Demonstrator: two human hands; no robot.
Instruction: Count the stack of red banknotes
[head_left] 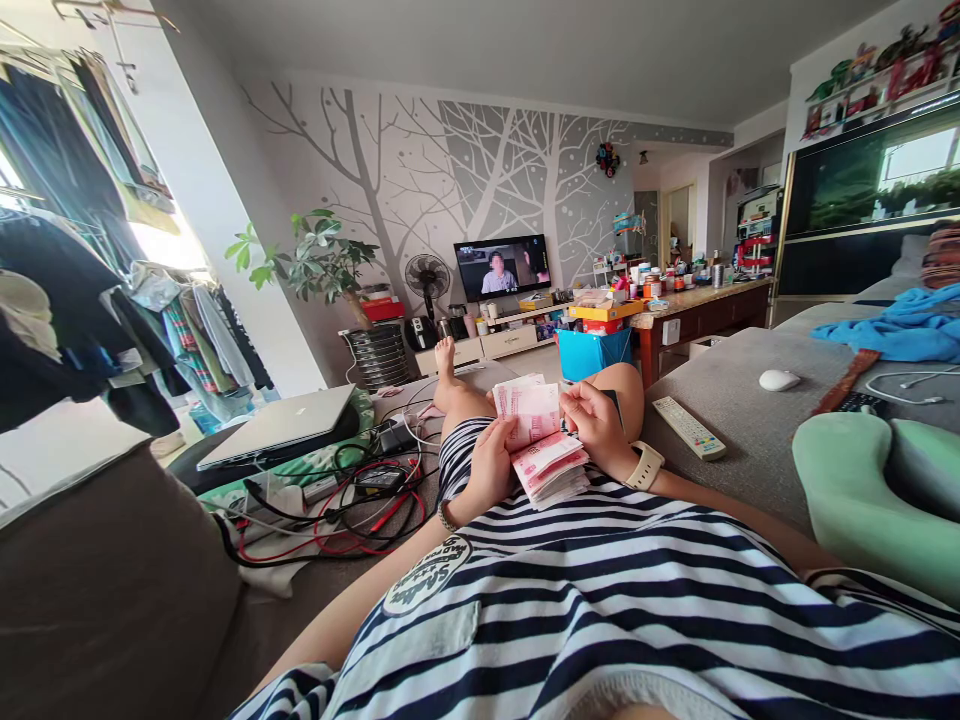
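A folded stack of pink banknotes (551, 468) is gripped in my left hand (493, 462), the thumb pressed over it and its lower half bending toward me. My right hand (597, 425) pinches the right edge of the upright notes (534, 405) between thumb and fingers. Both hands are close together above my lap, over a navy-and-white striped garment (585, 590). A pale watch (645, 466) is on my right wrist and a bracelet (445, 516) on my left. Part of a dark, flat object (618, 408) shows behind my right hand; I cannot make out what it is.
On the sofa to my right lie a remote control (690, 428), a white mouse (780, 380) and a green neck pillow (847, 480). Tangled cables (367, 490) and a closed laptop (277, 428) are at my left. Ahead stand a blue box (595, 354) and a cluttered table (701, 298).
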